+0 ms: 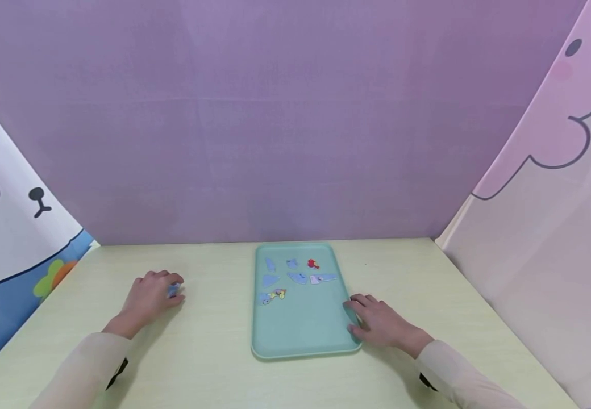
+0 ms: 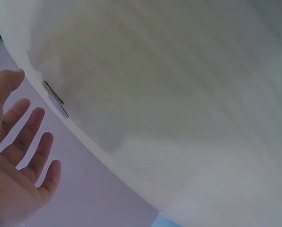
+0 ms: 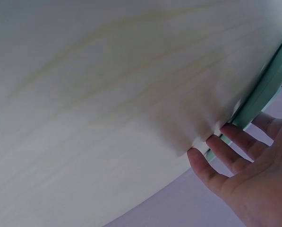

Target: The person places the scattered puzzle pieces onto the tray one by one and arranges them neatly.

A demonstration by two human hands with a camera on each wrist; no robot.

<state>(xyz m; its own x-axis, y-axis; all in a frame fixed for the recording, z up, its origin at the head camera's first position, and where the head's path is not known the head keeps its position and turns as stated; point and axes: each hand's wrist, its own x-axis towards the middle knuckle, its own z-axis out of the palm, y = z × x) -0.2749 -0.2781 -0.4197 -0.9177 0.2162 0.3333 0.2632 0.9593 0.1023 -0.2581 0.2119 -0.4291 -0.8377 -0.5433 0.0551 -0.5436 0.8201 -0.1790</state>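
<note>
On the left of the table my left hand (image 1: 154, 295) is held over a small blue flat piece (image 1: 173, 289), its fingers loosely bent. In the left wrist view a gap shows between the fingertips and the thin flat pieces (image 2: 53, 93) lying on the tabletop. My right hand (image 1: 377, 322) rests at the right rim of a mint-green tray (image 1: 306, 335), its fingers relaxed along the edge. Several irregular flat pieces, like puzzle pieces, lie in the tray's far half. Most are light blue; one red piece (image 1: 313, 264) and one yellow-and-blue piece (image 1: 273, 296) stand out.
A pale wooden table (image 1: 213, 329) carries everything. Behind it rises a purple cloth backdrop (image 1: 275, 125). Printed cloths, a white-and-blue figure (image 1: 14, 244) at left and a pink one (image 1: 541, 136) at right, flank the table.
</note>
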